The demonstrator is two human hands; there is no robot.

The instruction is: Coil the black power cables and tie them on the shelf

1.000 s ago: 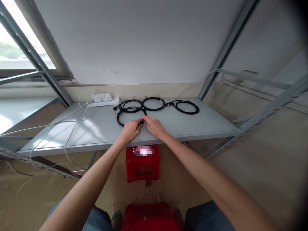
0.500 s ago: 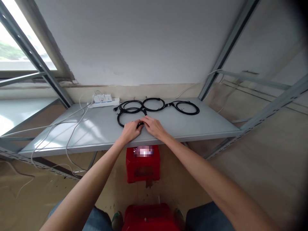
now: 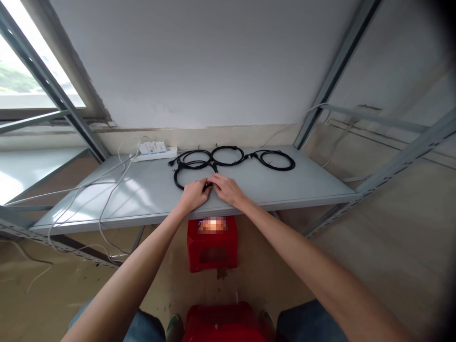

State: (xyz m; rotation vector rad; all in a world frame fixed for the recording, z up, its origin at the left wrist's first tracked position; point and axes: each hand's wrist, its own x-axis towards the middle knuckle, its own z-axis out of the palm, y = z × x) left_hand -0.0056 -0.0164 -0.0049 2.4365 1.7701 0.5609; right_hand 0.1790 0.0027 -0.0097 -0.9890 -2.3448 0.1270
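Note:
A coiled black cable (image 3: 176, 178) lies near the front of the grey metal shelf (image 3: 285, 187). On the near right part of its loop, my left hand (image 3: 195, 192) is closed around the cable. Touching it from the right, my right hand (image 3: 225, 187) has its fingers pinched at the same spot, where the cable passes beneath the fingertips. Exactly what the fingertips grip is hidden. Just behind are another coil (image 3: 195, 152) with a plug end and a round coil (image 3: 228, 164). Farther right rests one more cable coil (image 3: 277, 168), its plug pointing left.
A white power strip (image 3: 153, 154) with adapters stands at the back left. White cords (image 3: 110, 199) run from it over the shelf's front edge. Metal uprights (image 3: 320, 102) frame both sides. Below are a red stool (image 3: 212, 251) bearing a blurred lit object and another red stool (image 3: 221, 323).
Both hands stay almost in place on the cable coil. The view has shifted very slightly, and the blurred patch on the red stool has turned from pinkish to orange.

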